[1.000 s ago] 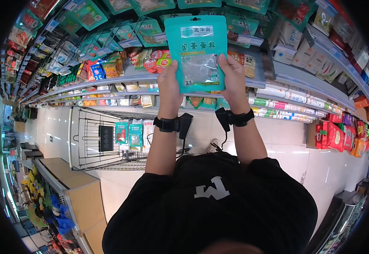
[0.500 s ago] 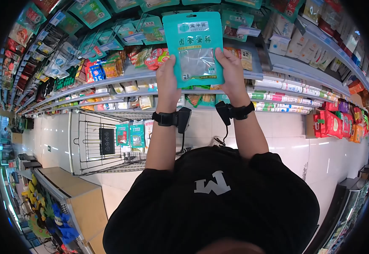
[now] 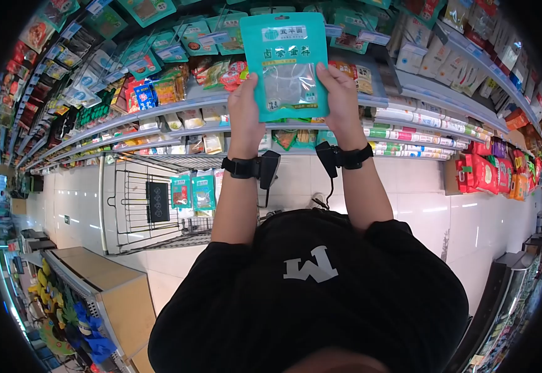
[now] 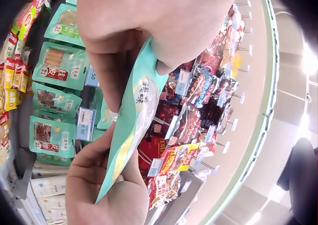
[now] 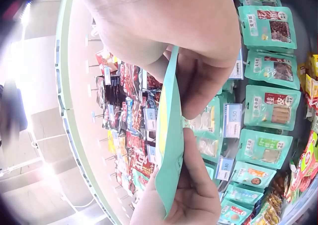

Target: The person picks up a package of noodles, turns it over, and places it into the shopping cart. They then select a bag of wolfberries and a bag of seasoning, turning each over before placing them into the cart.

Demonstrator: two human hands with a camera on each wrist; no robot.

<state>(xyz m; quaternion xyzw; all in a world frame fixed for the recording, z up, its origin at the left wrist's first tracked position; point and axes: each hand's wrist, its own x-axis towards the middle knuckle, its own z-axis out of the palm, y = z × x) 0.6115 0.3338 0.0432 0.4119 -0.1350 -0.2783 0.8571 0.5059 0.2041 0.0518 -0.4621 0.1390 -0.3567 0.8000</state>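
A teal pouch [image 3: 291,65] with a clear window faces the head camera, upright in front of the shelves. My left hand [image 3: 245,115] pinches its left edge, thumb on the front. The right edge is gripped the same way by my right hand [image 3: 342,105]. In the left wrist view the pouch [image 4: 135,113] appears nearly edge-on, the left hand [image 4: 154,24] at the top and the right hand [image 4: 107,185] below. From the right wrist, the pouch [image 5: 170,130] is also edge-on between the right hand [image 5: 174,29] and the left hand [image 5: 184,195].
Shelves [image 3: 221,99] of packets curve across the front. A wire shopping cart [image 3: 137,233] stands at left with teal pouches [image 3: 203,194] in it. Red bags [image 3: 485,174] sit at the lower right of the shelves; a wooden-sided display [image 3: 121,301] is at the lower left.
Both hands still hold the pouch, which has shifted slightly lower in the head view. The shelves behind have shifted a little too.
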